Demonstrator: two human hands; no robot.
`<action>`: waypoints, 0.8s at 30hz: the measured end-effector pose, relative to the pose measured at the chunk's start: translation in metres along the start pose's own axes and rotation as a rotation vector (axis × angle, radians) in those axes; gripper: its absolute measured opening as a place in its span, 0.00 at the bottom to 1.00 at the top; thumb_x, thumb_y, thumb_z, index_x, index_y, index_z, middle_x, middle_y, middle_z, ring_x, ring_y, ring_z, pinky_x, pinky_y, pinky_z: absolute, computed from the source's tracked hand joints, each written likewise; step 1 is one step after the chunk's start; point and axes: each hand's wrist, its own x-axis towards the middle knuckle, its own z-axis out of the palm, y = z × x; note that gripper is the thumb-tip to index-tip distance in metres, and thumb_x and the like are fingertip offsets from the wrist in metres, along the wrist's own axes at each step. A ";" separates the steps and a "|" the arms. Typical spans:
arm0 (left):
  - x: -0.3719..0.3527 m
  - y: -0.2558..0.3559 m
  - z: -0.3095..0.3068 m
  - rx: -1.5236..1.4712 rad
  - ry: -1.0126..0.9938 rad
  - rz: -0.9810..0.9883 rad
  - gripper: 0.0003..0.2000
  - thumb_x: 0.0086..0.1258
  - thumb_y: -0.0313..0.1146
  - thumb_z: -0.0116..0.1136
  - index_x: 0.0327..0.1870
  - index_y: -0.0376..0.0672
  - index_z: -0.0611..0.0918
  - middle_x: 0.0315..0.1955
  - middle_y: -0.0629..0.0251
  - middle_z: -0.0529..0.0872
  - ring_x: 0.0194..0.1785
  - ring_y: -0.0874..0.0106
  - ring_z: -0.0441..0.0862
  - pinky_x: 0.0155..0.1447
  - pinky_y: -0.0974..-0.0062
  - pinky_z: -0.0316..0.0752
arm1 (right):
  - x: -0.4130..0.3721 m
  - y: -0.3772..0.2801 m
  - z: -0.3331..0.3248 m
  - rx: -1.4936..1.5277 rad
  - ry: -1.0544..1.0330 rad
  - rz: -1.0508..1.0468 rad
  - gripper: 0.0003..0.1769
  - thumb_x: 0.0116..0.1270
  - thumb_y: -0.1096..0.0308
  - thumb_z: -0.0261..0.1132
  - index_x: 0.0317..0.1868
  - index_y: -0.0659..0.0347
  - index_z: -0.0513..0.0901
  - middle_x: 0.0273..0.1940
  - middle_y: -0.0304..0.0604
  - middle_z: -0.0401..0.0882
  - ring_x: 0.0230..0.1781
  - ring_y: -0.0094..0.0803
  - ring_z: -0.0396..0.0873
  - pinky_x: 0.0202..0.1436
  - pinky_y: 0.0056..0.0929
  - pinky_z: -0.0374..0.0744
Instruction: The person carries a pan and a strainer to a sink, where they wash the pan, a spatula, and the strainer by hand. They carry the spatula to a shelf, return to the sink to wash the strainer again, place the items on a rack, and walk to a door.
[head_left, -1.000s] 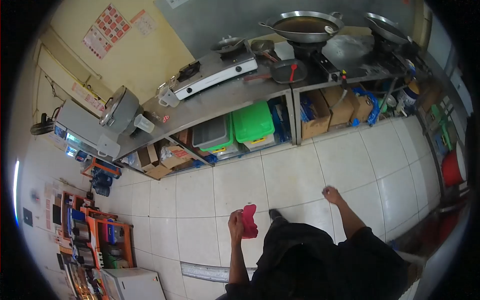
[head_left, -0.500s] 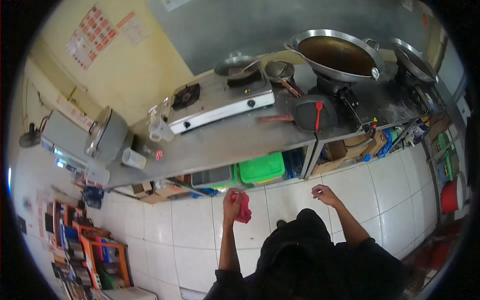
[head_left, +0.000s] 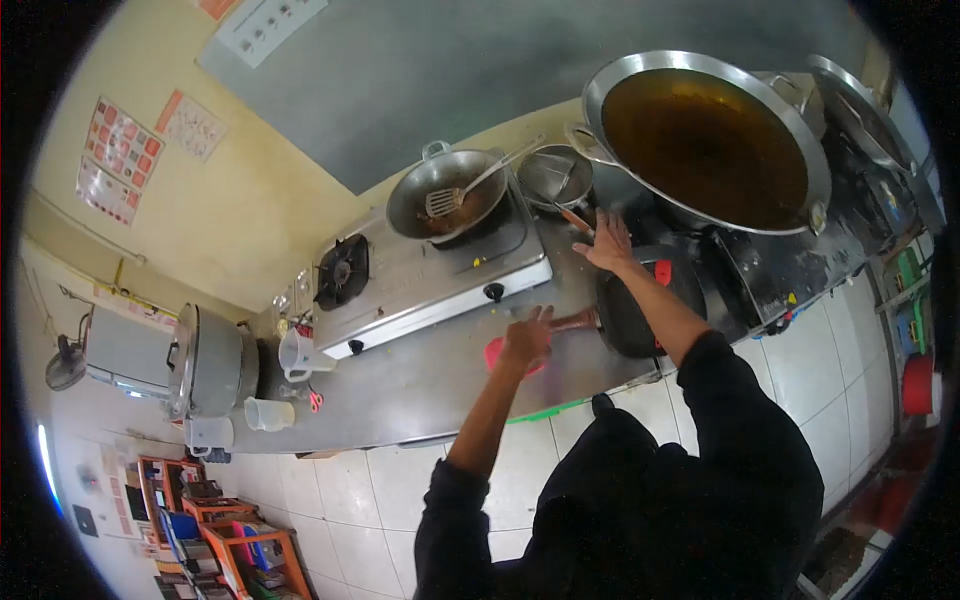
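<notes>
My left hand (head_left: pixel 527 342) is low over the steel counter on a pink cloth (head_left: pixel 493 352), which shows at both sides of the hand; the fingers are slightly blurred. Just beyond it is the brown handle (head_left: pixel 575 319) of a dark square pan (head_left: pixel 625 320). My right hand (head_left: pixel 608 245) has its fingers spread and reaches over the pan's far edge, its fingertips right by the wooden handle of a wire strainer (head_left: pixel 556 176). Part of a red spatula (head_left: pixel 663 271) shows in the pan, the rest behind my right forearm.
A large wok of brown oil (head_left: pixel 705 150) stands at the back right. On the white gas stove (head_left: pixel 430 300) sits a smaller wok (head_left: pixel 405 205) with a slotted turner (head_left: pixel 445 203). Plastic jugs (head_left: pixel 270 414) and a big pot (head_left: pixel 215 360) are at the left, near red scissors (head_left: pixel 316 402).
I have come closer to the counter. My left hand has brought the pink cloth from above the floor onto the counter, and my right hand has reached forward over the pan, fingers now spread.
</notes>
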 end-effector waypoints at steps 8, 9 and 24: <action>0.055 -0.016 0.033 -0.032 -0.367 0.025 0.28 0.46 0.45 0.63 0.49 0.41 0.78 0.39 0.48 0.82 0.48 0.57 0.80 0.52 0.61 0.73 | 0.076 0.024 0.042 0.061 -0.413 0.145 0.35 0.48 0.59 0.69 0.52 0.74 0.69 0.44 0.59 0.79 0.47 0.45 0.79 0.50 0.37 0.75; 0.055 -0.013 0.035 -0.036 -0.460 0.033 0.26 0.46 0.47 0.63 0.46 0.41 0.80 0.38 0.48 0.83 0.48 0.57 0.80 0.52 0.61 0.73 | 0.075 0.025 0.039 0.092 -0.441 0.112 0.31 0.48 0.61 0.68 0.48 0.75 0.71 0.39 0.58 0.80 0.43 0.44 0.80 0.47 0.37 0.77; -0.053 0.062 0.104 -1.102 -0.742 0.423 0.13 0.64 0.39 0.54 0.42 0.40 0.81 0.36 0.65 0.82 0.40 0.73 0.77 0.48 0.75 0.72 | -0.068 -0.007 -0.056 1.027 -0.735 0.330 0.08 0.56 0.68 0.63 0.28 0.63 0.74 0.19 0.39 0.74 0.19 0.24 0.73 0.24 0.22 0.73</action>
